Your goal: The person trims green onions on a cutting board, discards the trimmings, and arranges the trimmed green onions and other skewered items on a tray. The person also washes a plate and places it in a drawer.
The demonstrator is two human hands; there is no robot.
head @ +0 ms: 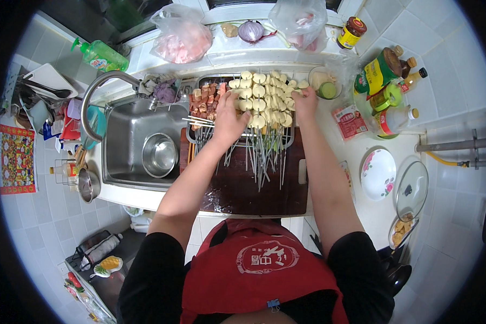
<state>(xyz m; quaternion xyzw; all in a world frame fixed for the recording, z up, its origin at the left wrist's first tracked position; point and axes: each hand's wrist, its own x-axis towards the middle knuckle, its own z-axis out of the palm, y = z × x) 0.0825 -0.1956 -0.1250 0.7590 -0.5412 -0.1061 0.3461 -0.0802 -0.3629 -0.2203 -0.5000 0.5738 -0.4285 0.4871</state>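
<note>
A metal tray [290,142] holds many metal skewers of round pale slices [258,104], possibly potato, and skewers of raw meat cubes [207,99] on its left. Most skewer shafts [261,158] point toward me over a dark wooden cutting board [251,190]. My left hand [229,119] lies between the meat and the pale slices, thumb and fingers apart. A few light skewer shafts [198,120] stick out sideways beside it; its fingertips are partly hidden, so its grip is unclear. At the tray's right edge my right hand [306,104] pinches the end of a skewer of slices.
Left of the board is a steel sink [123,162] with a metal bowl [160,155] and a curved faucet [90,101]. Bagged meat [182,40] and a halved onion [251,31] sit on the sill. Bottles [389,121], a floral plate [378,174] and a glass lid [412,191] stand right.
</note>
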